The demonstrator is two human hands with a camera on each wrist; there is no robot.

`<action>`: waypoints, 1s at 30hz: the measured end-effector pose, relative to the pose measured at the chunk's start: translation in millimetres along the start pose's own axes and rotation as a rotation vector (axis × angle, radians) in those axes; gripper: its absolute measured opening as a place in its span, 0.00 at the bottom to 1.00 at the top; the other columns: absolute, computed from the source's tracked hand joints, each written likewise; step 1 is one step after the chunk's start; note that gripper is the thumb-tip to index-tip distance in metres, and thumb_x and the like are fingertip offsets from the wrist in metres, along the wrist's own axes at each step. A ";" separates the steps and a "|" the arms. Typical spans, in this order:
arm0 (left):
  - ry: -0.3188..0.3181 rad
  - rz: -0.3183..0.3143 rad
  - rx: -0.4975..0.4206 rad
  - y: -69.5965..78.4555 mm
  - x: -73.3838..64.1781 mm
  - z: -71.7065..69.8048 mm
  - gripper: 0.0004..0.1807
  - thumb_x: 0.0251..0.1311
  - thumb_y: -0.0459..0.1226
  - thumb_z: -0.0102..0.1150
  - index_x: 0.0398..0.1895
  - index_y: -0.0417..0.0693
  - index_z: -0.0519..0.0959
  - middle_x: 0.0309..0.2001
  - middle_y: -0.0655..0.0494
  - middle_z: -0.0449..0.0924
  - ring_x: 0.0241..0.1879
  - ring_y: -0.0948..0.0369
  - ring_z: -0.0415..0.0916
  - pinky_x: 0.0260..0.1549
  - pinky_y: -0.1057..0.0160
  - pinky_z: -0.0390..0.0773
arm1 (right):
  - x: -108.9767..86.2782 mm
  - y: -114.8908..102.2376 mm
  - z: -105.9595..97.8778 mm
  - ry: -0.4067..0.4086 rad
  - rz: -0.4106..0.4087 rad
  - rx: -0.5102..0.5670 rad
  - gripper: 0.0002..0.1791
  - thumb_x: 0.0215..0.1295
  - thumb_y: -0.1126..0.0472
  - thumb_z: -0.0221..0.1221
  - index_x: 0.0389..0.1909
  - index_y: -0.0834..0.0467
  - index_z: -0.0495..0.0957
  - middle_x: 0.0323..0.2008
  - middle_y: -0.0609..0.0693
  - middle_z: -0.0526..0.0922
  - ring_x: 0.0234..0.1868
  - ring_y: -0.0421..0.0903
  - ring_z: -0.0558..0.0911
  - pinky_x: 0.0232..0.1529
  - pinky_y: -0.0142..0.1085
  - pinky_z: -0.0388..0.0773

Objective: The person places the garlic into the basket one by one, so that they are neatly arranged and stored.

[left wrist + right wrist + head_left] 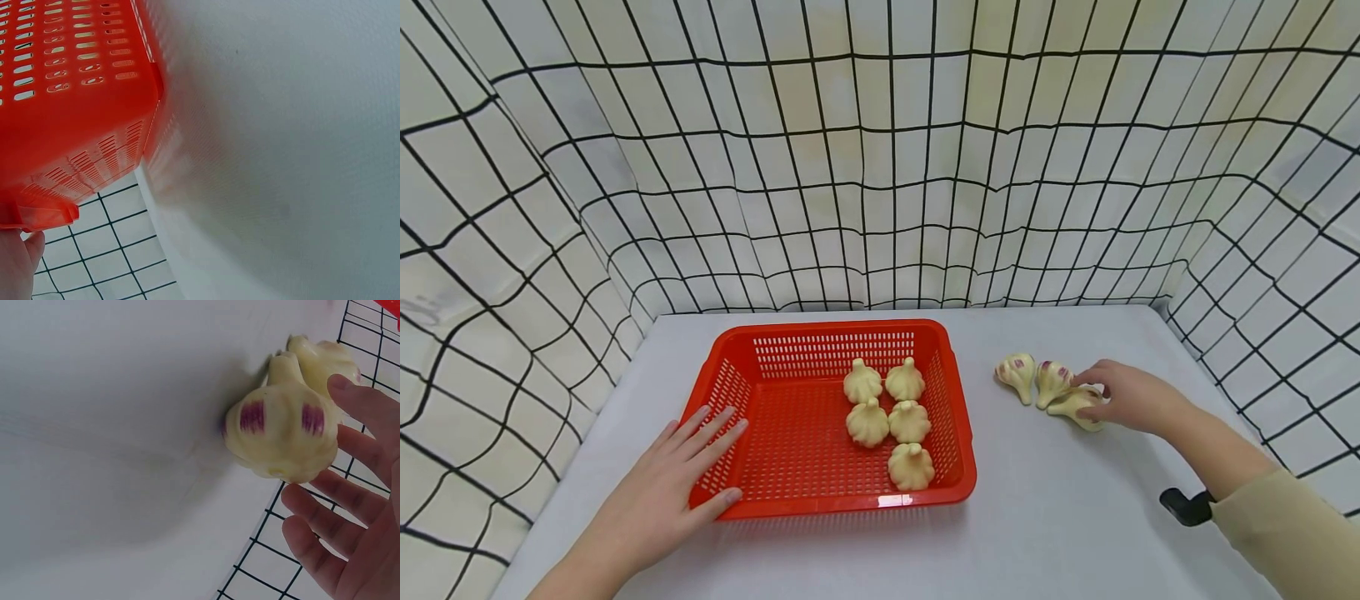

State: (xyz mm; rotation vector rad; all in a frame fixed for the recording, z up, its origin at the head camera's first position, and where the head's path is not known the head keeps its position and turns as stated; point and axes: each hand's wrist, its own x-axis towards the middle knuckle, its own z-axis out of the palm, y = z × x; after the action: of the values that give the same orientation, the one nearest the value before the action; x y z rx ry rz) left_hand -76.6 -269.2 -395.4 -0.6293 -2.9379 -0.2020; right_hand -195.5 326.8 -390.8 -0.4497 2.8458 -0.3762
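Several cream garlic bulbs [868, 422] sit in the right half of a red plastic basket [820, 505]. My left hand [662, 492] rests on the basket's left rim with its fingers spread straight. To the right of the basket, three purple-marked garlic bulbs lie on the table: one on the left [1017, 373], one in the middle [1052, 380] and the nearest one [1077, 406]. My right hand [1123, 396] is at the nearest bulb, thumb and fingers parted around it. In the right wrist view those fingers look loose beside the garlic bulb [281, 428]; any contact is hard to tell.
A white cloth covers the table [1037, 517]. Black netting [891, 158] over white walls encloses the back and both sides. A black strap piece [1186, 506] shows at the right sleeve [1285, 525].
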 end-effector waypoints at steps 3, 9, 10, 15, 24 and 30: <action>-0.004 -0.002 -0.001 0.3 0.0 -0.4 0.42 0.60 0.61 0.59 0.76 0.57 0.63 0.75 0.50 0.58 0.75 0.45 0.50 0.74 0.59 0.27 | -0.5 -0.8 4.5 0.000 -0.001 -0.009 0.26 0.56 0.49 0.71 0.54 0.56 0.82 0.49 0.55 0.79 0.46 0.53 0.79 0.47 0.52 0.79; 0.004 0.002 -0.003 0.9 -0.1 -1.8 0.42 0.60 0.61 0.59 0.76 0.57 0.63 0.75 0.50 0.59 0.74 0.45 0.50 0.72 0.63 0.24 | -2.3 -2.1 10.1 0.017 -0.015 -0.009 0.26 0.54 0.52 0.73 0.53 0.56 0.81 0.50 0.58 0.76 0.48 0.54 0.78 0.48 0.53 0.78; 0.006 0.004 -0.005 1.0 -0.1 -2.0 0.42 0.60 0.61 0.59 0.76 0.57 0.63 0.75 0.50 0.59 0.74 0.45 0.50 0.72 0.63 0.24 | -2.5 -1.9 10.9 0.020 -0.019 -0.011 0.26 0.53 0.52 0.73 0.53 0.57 0.80 0.51 0.58 0.76 0.48 0.54 0.78 0.49 0.53 0.78; 0.002 -0.001 -0.004 0.9 0.3 -2.3 0.42 0.60 0.61 0.59 0.75 0.56 0.63 0.75 0.49 0.59 0.74 0.44 0.50 0.71 0.65 0.22 | -3.2 -0.4 13.0 0.033 -0.033 -0.015 0.27 0.53 0.54 0.73 0.53 0.58 0.80 0.52 0.60 0.76 0.50 0.56 0.78 0.50 0.54 0.78; -0.018 -0.012 -0.005 0.1 0.6 -0.1 0.43 0.60 0.61 0.59 0.76 0.56 0.63 0.75 0.49 0.58 0.74 0.44 0.50 0.72 0.64 0.23 | -9.5 -2.7 10.4 0.014 -0.026 0.041 0.26 0.56 0.52 0.71 0.54 0.58 0.80 0.53 0.60 0.76 0.49 0.55 0.79 0.49 0.53 0.78; -0.017 -0.011 -0.008 -0.3 1.0 0.2 0.43 0.60 0.61 0.60 0.75 0.55 0.63 0.75 0.49 0.59 0.74 0.44 0.50 0.72 0.65 0.23 | -13.3 -0.7 14.2 -0.010 -0.027 0.123 0.27 0.56 0.51 0.71 0.55 0.57 0.79 0.51 0.55 0.78 0.48 0.50 0.78 0.45 0.46 0.79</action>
State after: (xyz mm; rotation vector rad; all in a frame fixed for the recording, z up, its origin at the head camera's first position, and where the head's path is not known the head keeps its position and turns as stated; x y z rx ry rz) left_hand -77.6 -269.1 -395.5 -0.6187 -2.9591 -0.2110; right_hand -179.3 327.5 -401.4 -0.4645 2.7899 -0.5488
